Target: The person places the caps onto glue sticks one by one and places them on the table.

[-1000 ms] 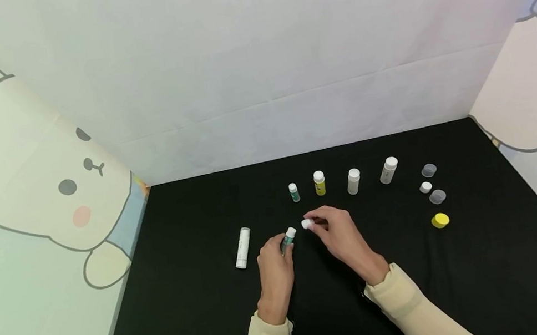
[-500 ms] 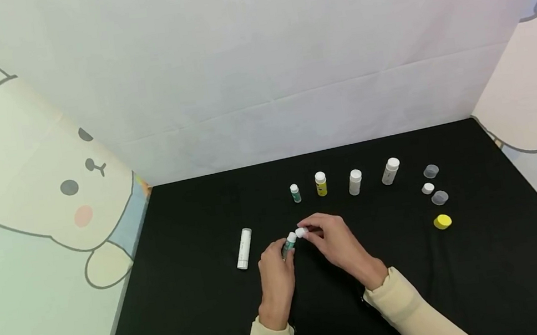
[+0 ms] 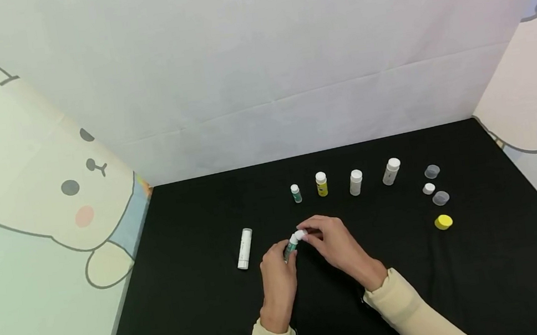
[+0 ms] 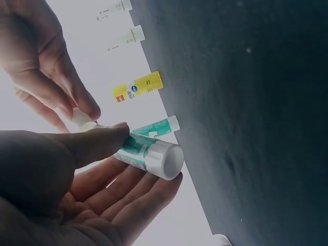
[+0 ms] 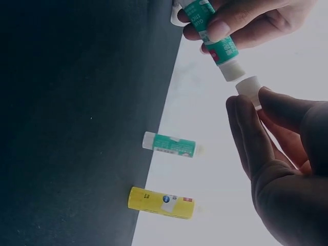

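The left hand (image 3: 279,278) has its thumb and fingers curled round a tilted green glue stick (image 5: 223,50), and the right hand (image 3: 335,244) pinches a white cap (image 5: 248,90) just beside the stick's white end. Beyond them on the black counter (image 3: 192,322) stand another green stick (image 3: 297,194), a yellow stick (image 3: 321,184) and two white-capped bottles (image 3: 355,183), with a white tube (image 3: 245,248) lying to the left and a yellow cap (image 3: 443,222) off to the right.

Green glue stick (image 5: 221,51), tilted, uncapped, white cap (image 5: 248,90) apparently just off its tip
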### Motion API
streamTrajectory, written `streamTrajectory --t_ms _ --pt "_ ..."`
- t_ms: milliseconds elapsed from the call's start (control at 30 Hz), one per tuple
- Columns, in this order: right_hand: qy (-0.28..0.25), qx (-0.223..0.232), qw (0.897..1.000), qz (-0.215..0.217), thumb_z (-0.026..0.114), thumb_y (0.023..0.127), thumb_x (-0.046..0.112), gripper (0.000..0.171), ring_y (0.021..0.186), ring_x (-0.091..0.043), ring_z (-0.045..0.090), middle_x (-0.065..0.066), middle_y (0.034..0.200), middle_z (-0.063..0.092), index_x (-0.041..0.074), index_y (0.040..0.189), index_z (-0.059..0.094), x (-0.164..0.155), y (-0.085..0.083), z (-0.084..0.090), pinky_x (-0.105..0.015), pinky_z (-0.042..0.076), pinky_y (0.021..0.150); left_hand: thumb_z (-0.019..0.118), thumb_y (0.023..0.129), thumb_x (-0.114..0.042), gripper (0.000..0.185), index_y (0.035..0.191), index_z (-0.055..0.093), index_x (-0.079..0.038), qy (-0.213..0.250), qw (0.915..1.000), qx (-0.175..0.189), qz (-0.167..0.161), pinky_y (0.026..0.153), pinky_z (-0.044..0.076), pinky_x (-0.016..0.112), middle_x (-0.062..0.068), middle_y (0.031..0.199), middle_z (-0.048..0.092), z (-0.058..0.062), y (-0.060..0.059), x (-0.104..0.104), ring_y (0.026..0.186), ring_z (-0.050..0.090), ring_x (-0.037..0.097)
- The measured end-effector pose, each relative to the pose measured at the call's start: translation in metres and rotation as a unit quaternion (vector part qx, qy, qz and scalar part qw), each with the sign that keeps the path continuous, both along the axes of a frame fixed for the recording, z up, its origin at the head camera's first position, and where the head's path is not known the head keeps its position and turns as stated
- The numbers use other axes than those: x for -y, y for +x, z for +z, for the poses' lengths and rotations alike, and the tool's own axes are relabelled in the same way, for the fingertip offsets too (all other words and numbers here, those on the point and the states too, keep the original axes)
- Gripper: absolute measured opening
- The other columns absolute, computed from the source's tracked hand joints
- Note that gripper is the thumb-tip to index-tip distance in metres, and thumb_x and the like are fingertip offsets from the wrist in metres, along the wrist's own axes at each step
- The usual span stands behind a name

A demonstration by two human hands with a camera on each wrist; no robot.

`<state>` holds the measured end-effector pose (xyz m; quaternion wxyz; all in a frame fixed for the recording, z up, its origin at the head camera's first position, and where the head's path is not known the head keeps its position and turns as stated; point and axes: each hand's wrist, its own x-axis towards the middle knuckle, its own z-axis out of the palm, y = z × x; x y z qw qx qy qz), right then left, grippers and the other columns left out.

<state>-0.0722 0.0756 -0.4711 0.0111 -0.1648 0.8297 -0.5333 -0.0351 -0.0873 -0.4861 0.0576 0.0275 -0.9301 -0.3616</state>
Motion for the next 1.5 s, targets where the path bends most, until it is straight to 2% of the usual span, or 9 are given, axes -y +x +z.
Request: streamTrajectory --t_ms 567,800,1067,1233,1300,1500 --pt "0.02 -0.025 0.999 0.025 0.072 0.096 -0.008 0.026 0.103 -0.022 0.074 -0.011 0.119 0.074 -0.001 0.12 0.077 -0.0027 -0.0023 -0.0085 -0.033 0.062 0.086 0.079 0.093 0.001 0.018 0.111 0.077 -0.001 0.005 0.9998 -0.003 -0.02 0.078 0.062 0.045 0.011 0.104 0.076 0.0006 0.003 -0.0033 0.094 0.076 0.028" --pt "0.022 -0.012 0.998 0.058 0.071 0.097 -0.006 0.026 0.099 -0.021 0.074 -0.011 0.118 0.075 -0.002 0.122 0.076 -0.0043 -0.0018 -0.0077 -0.03 0.061 0.083 0.078 0.093 0.001 0.018 0.111 0.077 -0.002 0.001 0.9995 -0.001 -0.032 0.076 0.061 0.042 0.009 0.101 0.075 0.0007 0.0055 -0.0024 0.092 0.075 0.027" --pt "0.031 -0.005 0.998 0.053 0.071 0.097 -0.004 0.024 0.094 -0.018 0.075 -0.009 0.115 0.076 -0.001 0.12 0.077 -0.0046 -0.0015 -0.0089 -0.027 0.06 0.08 0.076 0.096 -0.002 0.019 0.115 0.077 -0.002 0.004 0.9987 -0.012 -0.049 0.076 0.061 0.041 0.009 0.102 0.075 0.0003 0.0077 -0.0017 0.093 0.075 0.027" --pt "0.045 0.008 0.998 0.051 0.072 0.098 -0.003 0.022 0.092 -0.016 0.075 -0.008 0.112 0.077 0.0 0.119 0.078 -0.0056 -0.0015 -0.0065 -0.025 0.059 0.078 0.074 0.096 -0.002 0.006 0.101 0.076 -0.005 0.017 0.9977 -0.014 -0.064 0.067 0.058 0.033 0.007 0.091 0.075 -0.0007 0.0078 -0.0015 0.081 0.072 0.019" --pt "0.05 0.012 0.997 0.051 0.072 0.097 -0.003 0.021 0.091 -0.016 0.075 -0.008 0.111 0.077 -0.001 0.118 0.078 -0.0064 -0.0015 -0.0046 -0.025 0.059 0.077 0.074 0.096 -0.001 0.006 0.094 0.073 -0.007 0.022 0.9973 -0.016 -0.069 0.064 0.055 0.03 0.007 0.085 0.074 -0.0006 0.0073 -0.0016 0.077 0.07 0.015" --pt "0.062 0.008 0.997 0.05 0.074 0.096 -0.003 0.02 0.091 -0.017 0.075 -0.009 0.11 0.078 0.0 0.115 0.079 -0.0083 -0.0018 0.0002 -0.026 0.059 0.077 0.076 0.094 -0.001 0.008 0.09 0.072 -0.007 0.0 0.9968 -0.032 -0.073 0.062 0.055 0.03 0.007 0.082 0.074 0.0019 0.0063 -0.0044 0.076 0.073 0.02"
